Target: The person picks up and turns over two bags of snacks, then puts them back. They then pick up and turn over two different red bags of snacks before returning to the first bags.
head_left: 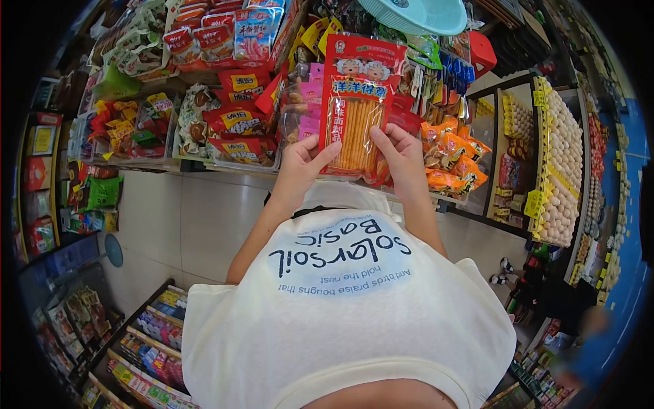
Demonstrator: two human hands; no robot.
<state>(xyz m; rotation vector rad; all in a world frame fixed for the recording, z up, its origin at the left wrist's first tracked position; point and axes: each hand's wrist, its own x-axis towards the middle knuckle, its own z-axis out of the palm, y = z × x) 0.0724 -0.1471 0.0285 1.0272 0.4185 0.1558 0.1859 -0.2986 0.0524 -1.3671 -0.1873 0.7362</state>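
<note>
A red snack packet (360, 102) with a clear window stands upright in front of me, sticks of an orange-yellow snack showing through it. My left hand (304, 163) grips its lower left edge, thumb on the front. On the other side my right hand (402, 158) pinches the lower right edge, its thumb pressed on the window. The fingers behind the packet are hidden. Just left of it are pink-labelled packets (310, 102), and orange snack bags (453, 153) lie right of my right hand.
Red snack bags (238, 119) fill a bin on the display at left. A teal plastic basket (419, 13) is at the top. Trays of eggs (562, 157) stand on a rack at right. Shelves of packaged goods (146, 341) are at lower left; a blurred person (593, 351) is at lower right.
</note>
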